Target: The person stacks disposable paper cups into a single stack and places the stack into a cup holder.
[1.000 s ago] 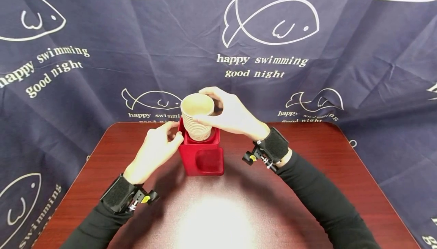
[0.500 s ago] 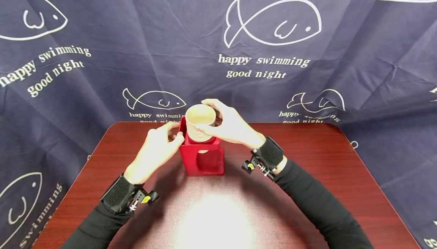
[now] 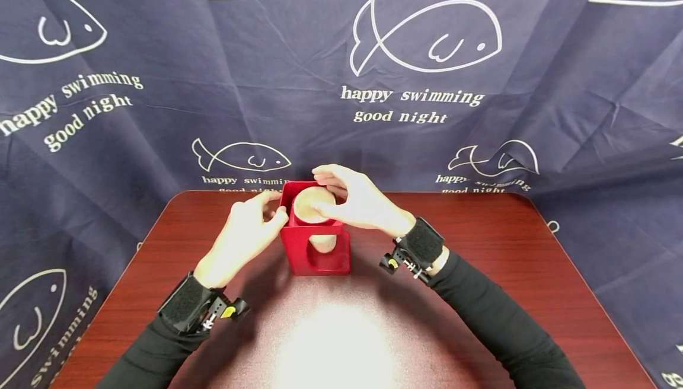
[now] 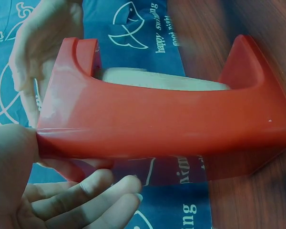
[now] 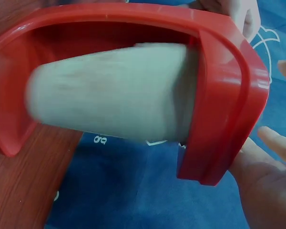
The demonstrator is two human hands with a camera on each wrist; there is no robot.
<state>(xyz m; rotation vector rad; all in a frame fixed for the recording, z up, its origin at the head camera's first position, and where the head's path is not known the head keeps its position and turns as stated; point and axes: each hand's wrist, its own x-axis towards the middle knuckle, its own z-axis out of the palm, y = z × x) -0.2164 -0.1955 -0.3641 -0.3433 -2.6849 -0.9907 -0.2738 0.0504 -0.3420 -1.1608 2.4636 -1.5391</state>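
Observation:
A red square holder (image 3: 315,257) stands on the dark wooden table (image 3: 480,270), with a cut-out in its front wall. A stack of beige paper cups (image 3: 308,206) sits down inside it, rim about level with the holder's top and base showing through the cut-out. My left hand (image 3: 245,236) grips the holder's left wall between thumb and fingers. My right hand (image 3: 353,200) arches over the cups' mouth, thumb and fingers loosely spread above the rim. The right wrist view shows the cups (image 5: 114,90) blurred inside the holder (image 5: 224,95). The left wrist view shows the holder (image 4: 157,124) pinched by curled fingers (image 4: 86,200).
A dark blue cloth (image 3: 213,80) printed with white fish and lettering hangs behind the table and drapes down both sides. A bright glare lies on the tabletop (image 3: 336,347) in front of the holder.
The cup stack has dropped from well above the holder down into it. My right hand followed only a little lower and now sits over the mouth. The left hand has stayed put.

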